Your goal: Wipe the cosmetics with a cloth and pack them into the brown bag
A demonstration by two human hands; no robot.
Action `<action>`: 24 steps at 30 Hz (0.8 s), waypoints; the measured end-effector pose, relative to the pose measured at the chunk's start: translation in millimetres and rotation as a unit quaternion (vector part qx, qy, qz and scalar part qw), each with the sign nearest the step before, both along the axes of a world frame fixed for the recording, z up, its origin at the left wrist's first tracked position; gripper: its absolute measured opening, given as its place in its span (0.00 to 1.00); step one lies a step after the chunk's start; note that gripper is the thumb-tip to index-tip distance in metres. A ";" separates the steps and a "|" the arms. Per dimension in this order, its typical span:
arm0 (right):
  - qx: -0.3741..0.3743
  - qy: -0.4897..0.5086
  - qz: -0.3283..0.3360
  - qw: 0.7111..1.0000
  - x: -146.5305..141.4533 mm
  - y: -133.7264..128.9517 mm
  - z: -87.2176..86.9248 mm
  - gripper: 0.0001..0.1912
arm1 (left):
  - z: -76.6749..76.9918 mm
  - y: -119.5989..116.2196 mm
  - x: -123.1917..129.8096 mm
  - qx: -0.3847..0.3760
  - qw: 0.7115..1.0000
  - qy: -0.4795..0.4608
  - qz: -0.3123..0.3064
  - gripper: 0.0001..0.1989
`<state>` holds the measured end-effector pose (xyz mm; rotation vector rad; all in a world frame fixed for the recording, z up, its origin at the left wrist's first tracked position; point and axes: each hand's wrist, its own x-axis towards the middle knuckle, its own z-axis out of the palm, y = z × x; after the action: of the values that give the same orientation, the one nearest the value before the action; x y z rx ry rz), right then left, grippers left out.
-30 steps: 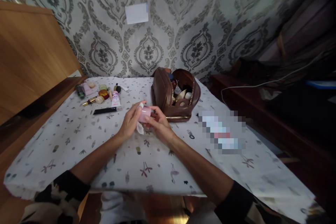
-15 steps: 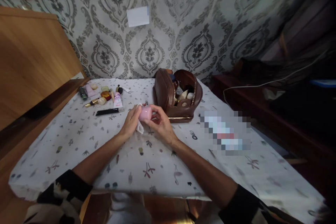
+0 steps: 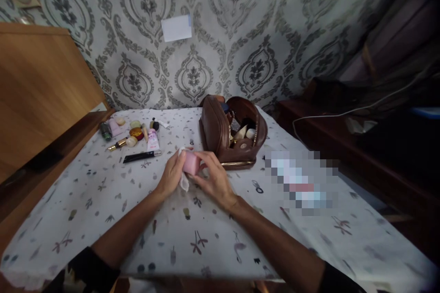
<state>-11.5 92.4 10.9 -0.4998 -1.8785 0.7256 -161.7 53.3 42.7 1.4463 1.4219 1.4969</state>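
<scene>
A small pink jar [image 3: 191, 163] is between my two hands, above the table's patterned cloth. My left hand [image 3: 171, 174] is closed round the jar's left side with a crumpled white wipe [image 3: 184, 184] under its fingers; one end of the wipe hangs below. My right hand [image 3: 216, 182] has its thumb and fingers curved about the jar's right end. Just beyond the right hand stands a brown cosmetic bag [image 3: 215, 130], unzipped, with several items inside, among them a cream-coloured one and a glittery one.
Several cosmetics lie at the back left: a pink-and-white tube [image 3: 152, 139], a black stick-shaped item [image 3: 140, 157], a red-gold jar [image 3: 136, 133] and a dark green bottle [image 3: 105, 131]. A blurred-out object [image 3: 299, 181] lies at right. A wooden panel [image 3: 37, 96] borders the left.
The pink jar has turned a little in my hands, and my right fingers have shifted on its end. The whole view has tilted slightly. The bag and cosmetics stay put.
</scene>
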 end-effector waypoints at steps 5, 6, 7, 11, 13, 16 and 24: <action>0.122 -0.064 -0.087 0.987 7.3 -1.3 0.0 0.29 | -5.0 1.5 -1.6 -0.089 0.996 -0.004 -0.019 0.33; 0.135 -0.072 -0.103 0.983 8.0 -1.8 0.3 0.30 | -6.9 1.4 -2.0 -0.128 0.991 -0.016 -0.035 0.35; 0.146 -0.079 -0.116 0.979 8.5 -2.2 0.8 0.30 | -8.6 1.5 -2.4 -0.167 0.984 -0.027 -0.050 0.36; 0.170 -0.095 -0.147 0.970 9.0 -3.3 3.7 0.28 | -8.8 2.8 -3.6 -0.254 0.964 -0.040 -0.063 0.40; 0.175 -0.097 -0.149 0.968 8.9 -4.2 5.3 0.28 | -4.7 3.2 -2.9 -0.250 0.966 -0.027 -0.053 0.40; 0.155 -0.072 -0.147 0.974 7.6 -8.1 8.8 0.30 | 0.9 1.4 0.0 -0.201 0.979 -0.010 -0.018 0.40; -0.036 0.101 -0.119 0.987 25.5 -8.1 64.1 0.28 | -8.2 -4.3 4.3 -0.159 0.987 -0.018 0.020 0.37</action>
<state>14.0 84.3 75.1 -0.6599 -1.5768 0.6603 -157.4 49.0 34.5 1.1959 1.5930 1.2428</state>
